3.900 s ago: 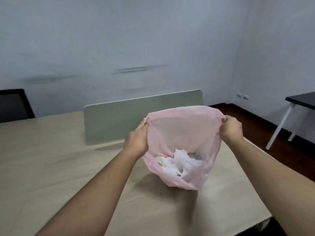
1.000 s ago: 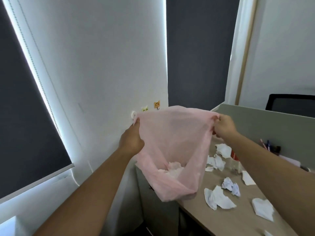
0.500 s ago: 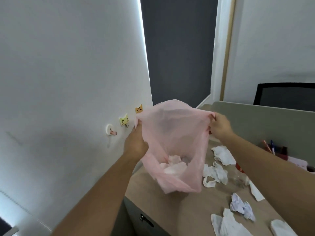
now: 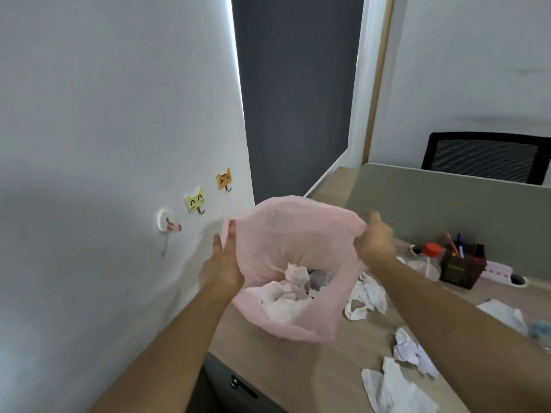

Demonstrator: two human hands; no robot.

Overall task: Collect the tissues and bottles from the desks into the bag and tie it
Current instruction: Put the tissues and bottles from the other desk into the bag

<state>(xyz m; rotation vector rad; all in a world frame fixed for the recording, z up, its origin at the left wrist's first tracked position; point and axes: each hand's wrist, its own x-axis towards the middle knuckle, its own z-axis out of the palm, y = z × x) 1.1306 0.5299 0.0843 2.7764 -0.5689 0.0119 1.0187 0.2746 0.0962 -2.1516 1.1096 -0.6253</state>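
Head view: you hold the bag [image 4: 298, 234] open above the near left corner of the desk [image 4: 337, 371]. Its bottom sags down to the wood or close to it; you cannot tell whether it touches. The bag is thin, pale pink, half see-through plastic, creased and slack, with its mouth stretched wide toward you. At the bottom inside lies a white crumpled wad [image 4: 283, 299] of tissue. Beside the wad is something grey and clear, too blurred to name.

Your left hand [image 4: 222, 269] is at the bag's left rim, pinching the film between the thumb and nearly straight fingers. Your right hand [image 4: 375, 242] is at the bag's right rim, with the fingers curled round a bunched fold of plastic and the thumb up. That hand is motion-blurred.

Right of the bag, crumpled white tissues [image 4: 368, 296] lie on the desk. The nearest is just beside the bag's side, and more lie further right and nearer to you. Also right of the bag, past your right hand, a clear bottle [image 4: 429, 260] with a red cap stands upright next to a dark pen holder [image 4: 460, 268]. A grey-green divider [image 4: 447, 204] runs behind the bag, with a black chair [image 4: 483, 156] beyond it. Left of the bag, three hooks [image 4: 195, 201] sit on the white wall [image 4: 104, 129].
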